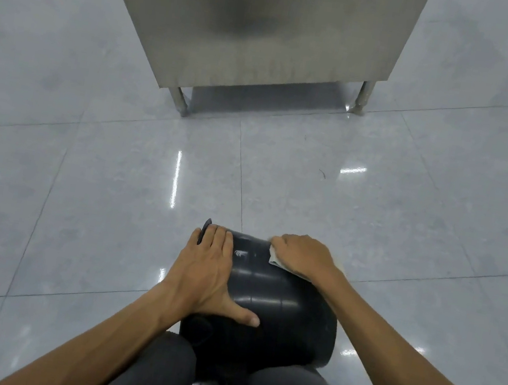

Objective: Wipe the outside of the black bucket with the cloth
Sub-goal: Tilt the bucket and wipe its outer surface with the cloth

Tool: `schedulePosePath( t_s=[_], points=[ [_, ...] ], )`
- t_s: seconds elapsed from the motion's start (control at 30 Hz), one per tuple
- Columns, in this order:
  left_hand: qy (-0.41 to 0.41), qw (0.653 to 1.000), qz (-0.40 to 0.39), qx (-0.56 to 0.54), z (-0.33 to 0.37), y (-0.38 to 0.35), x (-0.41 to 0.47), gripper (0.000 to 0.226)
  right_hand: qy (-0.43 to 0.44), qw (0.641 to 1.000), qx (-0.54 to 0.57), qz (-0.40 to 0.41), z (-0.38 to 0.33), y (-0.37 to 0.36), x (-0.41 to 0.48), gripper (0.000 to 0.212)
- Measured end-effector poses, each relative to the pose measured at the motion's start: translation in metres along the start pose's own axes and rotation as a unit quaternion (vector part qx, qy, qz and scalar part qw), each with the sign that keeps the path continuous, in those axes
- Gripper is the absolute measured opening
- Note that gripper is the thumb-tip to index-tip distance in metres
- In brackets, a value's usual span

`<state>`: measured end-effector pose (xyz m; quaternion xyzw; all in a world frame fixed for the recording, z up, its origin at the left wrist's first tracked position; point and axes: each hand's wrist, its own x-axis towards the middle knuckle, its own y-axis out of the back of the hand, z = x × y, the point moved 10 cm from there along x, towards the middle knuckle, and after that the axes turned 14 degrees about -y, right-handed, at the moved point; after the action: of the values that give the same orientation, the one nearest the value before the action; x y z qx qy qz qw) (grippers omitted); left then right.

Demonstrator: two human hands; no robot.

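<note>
The black bucket (277, 309) lies tipped on its side between my knees, its glossy wall facing up. My left hand (210, 272) rests flat on the bucket's left side, fingers spread toward the far end and thumb pointing right across the wall. My right hand (302, 255) presses a pale cloth (275, 257) against the far right part of the bucket's wall. Only a small edge of the cloth shows under the fingers. A black handle piece (205, 226) sticks out beyond my left fingertips.
A stainless steel cabinet (255, 26) on short legs stands ahead on the shiny grey tiled floor (116, 170). My knees in dark trousers (151, 372) fill the bottom of the view. A small dark speck (323, 173) lies on a tile.
</note>
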<state>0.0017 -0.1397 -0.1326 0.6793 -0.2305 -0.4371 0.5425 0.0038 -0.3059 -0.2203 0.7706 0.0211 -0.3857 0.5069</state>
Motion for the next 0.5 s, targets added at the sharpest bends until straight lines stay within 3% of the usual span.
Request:
schedulePosePath(
  t_s=[0.2,0.4,0.5],
  points=[
    [-0.035,0.999,0.020,0.014,-0.009,0.003,0.019,0.142,0.105,0.952,0.047,0.285,0.005,-0.001,-0.105,0.056],
    [-0.070,0.997,-0.032,-0.026,-0.023,0.024,0.059,0.116,0.084,0.919,0.092,0.375,0.021,-0.018,-0.131,0.060],
    [-0.049,0.999,0.007,0.010,-0.027,0.032,0.060,0.117,0.059,0.912,0.105,0.393,0.017,0.004,-0.113,0.056]
  ],
)
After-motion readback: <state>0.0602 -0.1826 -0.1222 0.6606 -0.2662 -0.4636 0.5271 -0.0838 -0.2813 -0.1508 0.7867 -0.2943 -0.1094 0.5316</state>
